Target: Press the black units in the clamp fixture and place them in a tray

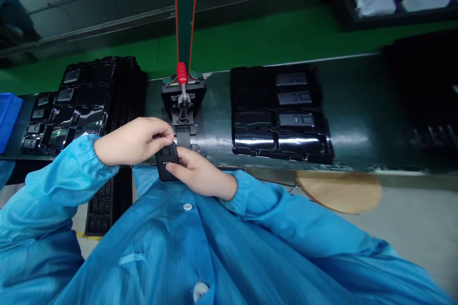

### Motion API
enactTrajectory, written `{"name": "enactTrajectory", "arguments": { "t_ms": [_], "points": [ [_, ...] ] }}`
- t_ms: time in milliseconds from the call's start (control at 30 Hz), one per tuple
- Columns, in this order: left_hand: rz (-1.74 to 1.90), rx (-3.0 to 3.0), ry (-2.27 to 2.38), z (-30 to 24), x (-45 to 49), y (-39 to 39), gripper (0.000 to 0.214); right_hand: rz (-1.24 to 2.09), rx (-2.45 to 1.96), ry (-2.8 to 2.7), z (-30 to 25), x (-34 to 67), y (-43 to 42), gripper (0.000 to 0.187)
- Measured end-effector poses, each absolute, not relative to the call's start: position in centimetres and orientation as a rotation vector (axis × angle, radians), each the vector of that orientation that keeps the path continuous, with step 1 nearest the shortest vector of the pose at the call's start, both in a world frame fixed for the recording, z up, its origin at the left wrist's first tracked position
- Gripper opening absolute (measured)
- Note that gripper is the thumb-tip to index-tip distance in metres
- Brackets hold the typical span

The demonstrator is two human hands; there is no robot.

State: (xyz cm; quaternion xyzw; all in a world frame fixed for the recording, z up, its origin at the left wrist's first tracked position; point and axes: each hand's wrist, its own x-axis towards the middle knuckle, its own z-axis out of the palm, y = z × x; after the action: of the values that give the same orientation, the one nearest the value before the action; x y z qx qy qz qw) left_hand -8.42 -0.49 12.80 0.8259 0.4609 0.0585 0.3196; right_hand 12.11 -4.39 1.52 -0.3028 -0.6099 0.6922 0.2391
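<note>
My right hand (198, 172) grips a small black plastic device (168, 171) with white lettering, its thumb lying across the front face. The device is held upright close to my body, at the table's front edge. At its top edge my left hand (138, 142) is closed in a pinch; whatever lies between those fingertips is hidden. Just beyond the hands stands a toggle-clamp fixture (183, 105) with a red handle (182, 73).
To the right, a black tray (254, 116) holds several black devices (296, 119). Stacked black trays (95, 105) with similar parts stand on the left, near a blue bin (7, 116). A round wooden stool (339, 190) sits below the table edge.
</note>
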Motion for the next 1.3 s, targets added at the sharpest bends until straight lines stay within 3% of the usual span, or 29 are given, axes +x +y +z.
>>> {"name": "enactTrajectory", "arguments": {
  "t_ms": [900, 1300],
  "points": [
    [0.195, 2.371, 1.225, 11.3, -7.9, -1.4, 0.021, 1.895, -0.831, -1.702, 1.6, 11.7, -4.3, 0.015],
    [0.211, 2.34, 1.188, 12.2, -8.5, -1.2, 0.014, 1.863, -0.85, -1.714, 1.2, 11.6, -4.1, 0.016]
  ]
}}
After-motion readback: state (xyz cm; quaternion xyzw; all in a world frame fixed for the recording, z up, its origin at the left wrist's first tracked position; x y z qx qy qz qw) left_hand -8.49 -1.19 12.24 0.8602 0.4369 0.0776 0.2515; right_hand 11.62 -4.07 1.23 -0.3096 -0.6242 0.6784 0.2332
